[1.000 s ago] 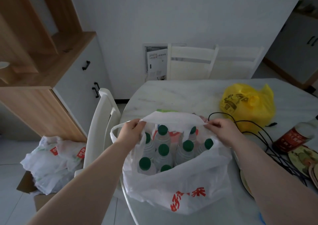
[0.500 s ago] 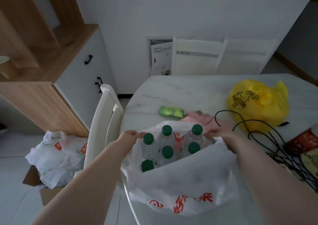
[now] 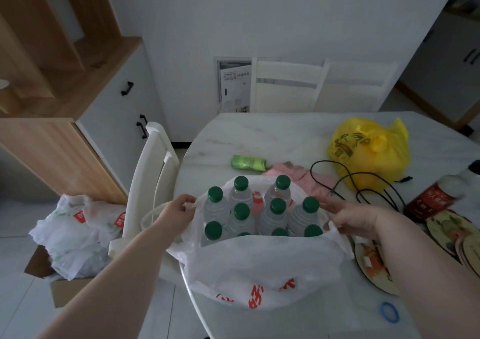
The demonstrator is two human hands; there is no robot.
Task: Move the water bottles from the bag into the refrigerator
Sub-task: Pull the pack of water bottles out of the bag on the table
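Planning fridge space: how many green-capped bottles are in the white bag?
10 water bottles in the white bag: two at the back, four across the middle, four in front, three barely showing. More may be hidden.

White plastic bag (image 3: 259,268) with red print sits at the near edge of the table (image 3: 259,136), mouth spread open, front wall slumped. Water bottles (image 3: 272,219) inside: clear, green caps, upright, packed touching in rows. Roughly ten caps show; the front row is half hidden behind the bag wall, so the count is approximate.
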